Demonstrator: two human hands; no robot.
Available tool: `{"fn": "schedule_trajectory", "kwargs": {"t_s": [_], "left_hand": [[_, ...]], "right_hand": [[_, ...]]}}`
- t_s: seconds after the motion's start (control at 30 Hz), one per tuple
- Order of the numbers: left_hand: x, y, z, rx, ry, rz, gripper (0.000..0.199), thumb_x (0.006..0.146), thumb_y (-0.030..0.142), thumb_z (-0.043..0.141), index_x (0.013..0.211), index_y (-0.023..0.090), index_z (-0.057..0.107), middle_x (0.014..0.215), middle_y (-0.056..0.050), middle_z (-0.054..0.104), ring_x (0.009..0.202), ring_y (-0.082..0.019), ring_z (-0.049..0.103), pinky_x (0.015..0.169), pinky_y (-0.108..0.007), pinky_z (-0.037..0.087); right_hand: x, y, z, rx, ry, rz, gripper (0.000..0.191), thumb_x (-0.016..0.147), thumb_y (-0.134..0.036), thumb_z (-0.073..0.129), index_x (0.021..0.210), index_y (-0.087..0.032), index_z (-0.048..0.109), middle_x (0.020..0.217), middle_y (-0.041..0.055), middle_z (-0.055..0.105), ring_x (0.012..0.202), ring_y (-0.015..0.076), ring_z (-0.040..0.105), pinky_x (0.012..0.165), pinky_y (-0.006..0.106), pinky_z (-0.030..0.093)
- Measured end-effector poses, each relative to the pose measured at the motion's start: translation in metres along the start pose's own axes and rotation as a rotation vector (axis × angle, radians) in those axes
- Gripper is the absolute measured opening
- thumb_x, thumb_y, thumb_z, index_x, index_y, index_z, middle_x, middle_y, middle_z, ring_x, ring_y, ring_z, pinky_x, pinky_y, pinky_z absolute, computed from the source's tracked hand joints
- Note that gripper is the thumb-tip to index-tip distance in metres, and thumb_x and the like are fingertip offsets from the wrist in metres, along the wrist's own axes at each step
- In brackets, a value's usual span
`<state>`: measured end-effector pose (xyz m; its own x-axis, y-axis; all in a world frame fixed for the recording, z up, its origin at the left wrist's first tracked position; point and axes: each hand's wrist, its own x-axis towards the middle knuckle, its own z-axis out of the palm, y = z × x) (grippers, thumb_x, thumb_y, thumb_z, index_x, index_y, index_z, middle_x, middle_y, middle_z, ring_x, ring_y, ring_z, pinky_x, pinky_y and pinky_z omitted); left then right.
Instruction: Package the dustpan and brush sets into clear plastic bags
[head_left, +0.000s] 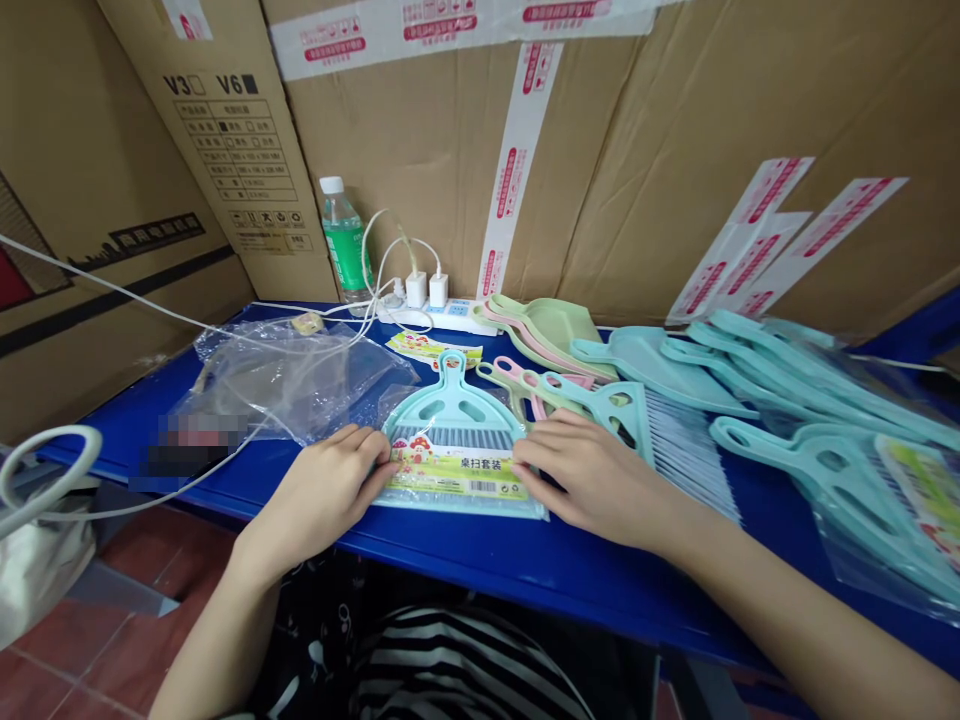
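Observation:
A light-blue dustpan and brush set [450, 412] lies in a clear plastic bag near the front edge of the table, its looped handle pointing away from me. A printed card label [459, 475] with mushrooms runs across it, inside or under the film; I cannot tell which. My left hand [334, 480] grips the left edge with curled fingers, thumb on the label's end. On the opposite edge, my right hand [574, 465] pinches the package and label end. Just beyond my right hand sits a loose blue brush [637, 420] with grey bristles.
Clear plastic bags [277, 365] lie at the left. Behind are a power strip [465, 318] with white cables, a green-labelled bottle [345, 245] and loose labels [435, 350]. Green and pink dustpans [551, 330] and several blue ones [675, 370] crowd the right, alongside a bagged set [862, 490].

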<state>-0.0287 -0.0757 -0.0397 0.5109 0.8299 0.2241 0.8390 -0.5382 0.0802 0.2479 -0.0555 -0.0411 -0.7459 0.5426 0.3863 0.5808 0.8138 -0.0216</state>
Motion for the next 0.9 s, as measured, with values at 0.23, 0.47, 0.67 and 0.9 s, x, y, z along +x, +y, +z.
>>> {"fn": "schedule_trajectory", "kwargs": {"t_s": [0.23,0.47,0.67,0.9], "left_hand": [[-0.004,0.004,-0.005,0.053,0.043,0.007,0.03,0.098,0.033,0.032,0.081,0.02,0.053,0.078,-0.002,0.062,0.074,-0.018,0.06,0.062,-0.029,0.046],[-0.011,0.014,-0.012,0.119,0.15,0.114,0.038,0.1,0.03,0.028,0.085,0.021,0.062,0.074,-0.003,0.062,0.069,-0.017,0.057,0.062,-0.029,0.045],[-0.016,0.024,-0.014,0.197,0.276,0.17,0.037,0.099,0.024,0.031,0.083,0.019,0.063,0.07,-0.002,0.061,0.062,-0.016,0.054,0.06,-0.029,0.044],[-0.015,0.039,-0.006,0.119,0.198,0.32,0.03,0.099,0.02,0.033,0.109,0.017,0.062,0.084,-0.003,0.069,0.074,-0.016,0.065,0.068,-0.029,0.05]], "right_hand": [[0.002,0.006,0.0,-0.024,0.071,0.02,0.031,0.096,-0.019,0.034,0.069,-0.021,0.049,0.058,-0.0006,0.053,0.055,0.0148,0.048,0.067,0.029,0.04],[0.001,0.007,-0.001,-0.063,0.063,0.062,0.028,0.095,-0.019,0.033,0.072,-0.022,0.048,0.06,0.0006,0.056,0.057,0.0162,0.05,0.064,0.03,0.04],[0.002,0.007,0.0,-0.067,0.073,0.055,0.027,0.095,-0.019,0.034,0.072,-0.022,0.047,0.06,0.0003,0.055,0.057,0.016,0.05,0.068,0.03,0.041],[0.001,0.007,0.0,-0.076,0.084,0.04,0.027,0.095,-0.018,0.035,0.072,-0.021,0.048,0.06,-0.0005,0.053,0.057,0.0156,0.048,0.069,0.03,0.04]]}}
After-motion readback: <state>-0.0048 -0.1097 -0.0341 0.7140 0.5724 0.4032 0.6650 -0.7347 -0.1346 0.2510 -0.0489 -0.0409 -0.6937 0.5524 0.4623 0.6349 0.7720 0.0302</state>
